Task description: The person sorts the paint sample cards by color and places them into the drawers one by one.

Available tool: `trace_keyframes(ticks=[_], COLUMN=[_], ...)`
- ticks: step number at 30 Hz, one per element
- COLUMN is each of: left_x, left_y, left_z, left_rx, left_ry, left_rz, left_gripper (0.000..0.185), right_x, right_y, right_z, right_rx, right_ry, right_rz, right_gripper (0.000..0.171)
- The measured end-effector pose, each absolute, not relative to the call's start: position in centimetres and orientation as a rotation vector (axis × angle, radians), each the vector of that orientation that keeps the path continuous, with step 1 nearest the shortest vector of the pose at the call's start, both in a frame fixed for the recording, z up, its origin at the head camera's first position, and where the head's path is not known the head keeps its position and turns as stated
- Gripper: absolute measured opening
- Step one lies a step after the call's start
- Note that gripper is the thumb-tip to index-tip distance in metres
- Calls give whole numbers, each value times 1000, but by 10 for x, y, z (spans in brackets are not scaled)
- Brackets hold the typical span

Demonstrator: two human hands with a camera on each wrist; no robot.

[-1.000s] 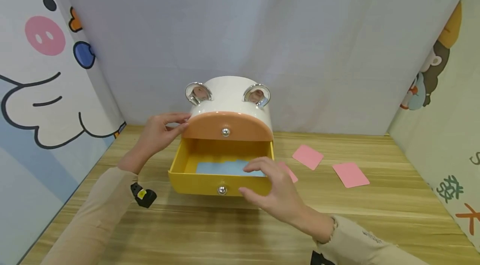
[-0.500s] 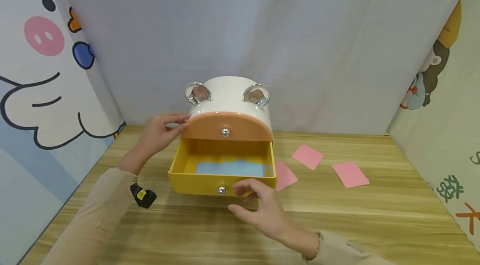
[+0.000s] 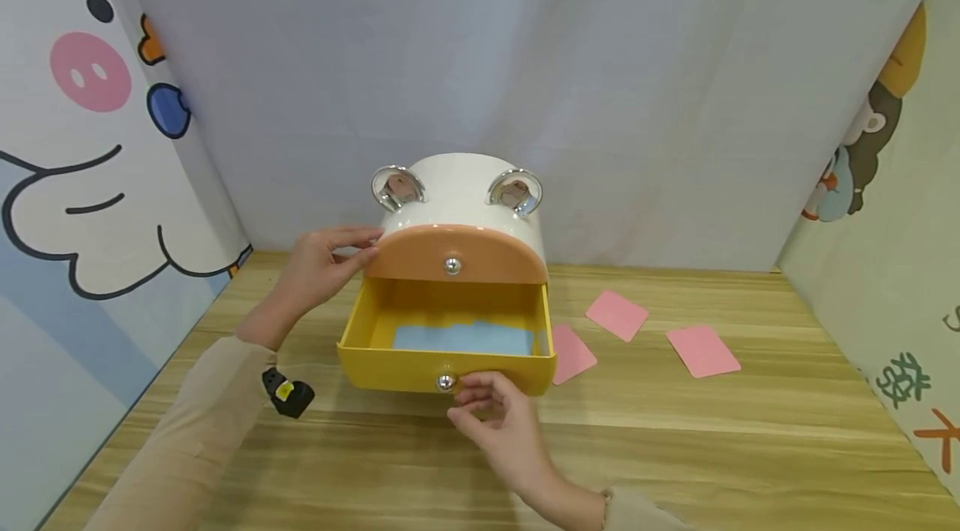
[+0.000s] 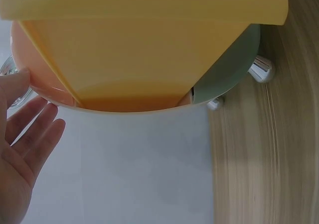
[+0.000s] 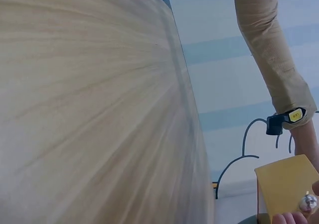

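A white cabinet (image 3: 463, 181) with two silver ears has an orange upper drawer (image 3: 420, 252) pushed in. Below it a yellow drawer (image 3: 390, 370) is pulled out, with light blue paper (image 3: 450, 338) on its floor. My left hand (image 3: 318, 264) touches the cabinet's left side near the orange front; in the left wrist view its thumb rests at the panel's edge, the other fingers extended. My right hand (image 3: 506, 435) is in front of the yellow drawer, fingers loosely bent. Its fingertips are just right of the drawer's silver knob (image 3: 446, 382), thumb lower and apart from the index finger.
Three pink square papers lie on the wooden table (image 3: 675, 448) right of the cabinet: one beside the drawer (image 3: 572, 356), one farther back (image 3: 617, 315), one farther right (image 3: 702, 350). A grey backdrop (image 3: 637, 97) stands behind, with printed panels at both sides.
My right hand has moved left and down, from over the drawer's right front corner to beside its knob, uncovering the nearest pink paper. The left hand and the drawer stay in place.
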State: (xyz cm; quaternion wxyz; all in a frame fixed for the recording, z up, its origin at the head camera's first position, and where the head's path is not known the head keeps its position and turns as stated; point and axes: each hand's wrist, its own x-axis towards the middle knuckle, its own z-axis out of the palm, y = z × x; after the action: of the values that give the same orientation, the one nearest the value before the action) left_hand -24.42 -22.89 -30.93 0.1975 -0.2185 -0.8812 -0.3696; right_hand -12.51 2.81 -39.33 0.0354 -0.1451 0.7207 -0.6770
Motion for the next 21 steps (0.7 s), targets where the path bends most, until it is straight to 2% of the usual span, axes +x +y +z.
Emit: trace_keyframes(ticks=[5,15,21], left_x=[-244,-244,-244], left_y=[-229,-228,-228], left_z=[-309,-310,-311], left_rx=[-608,-612,-614], left_ry=[-2466,-2452,-2449], left_rz=[-1050,-1041,-1041], left_gripper=[26,25,25], right_x=[-124,-120,-121], right_y=[18,2,-4], right_z=[-399,-396,-400], right_rx=[-350,62,107], right_ry=[2130,1806,1755], right_rz=[-2236,-2449,-2539], right_gripper=[25,26,24])
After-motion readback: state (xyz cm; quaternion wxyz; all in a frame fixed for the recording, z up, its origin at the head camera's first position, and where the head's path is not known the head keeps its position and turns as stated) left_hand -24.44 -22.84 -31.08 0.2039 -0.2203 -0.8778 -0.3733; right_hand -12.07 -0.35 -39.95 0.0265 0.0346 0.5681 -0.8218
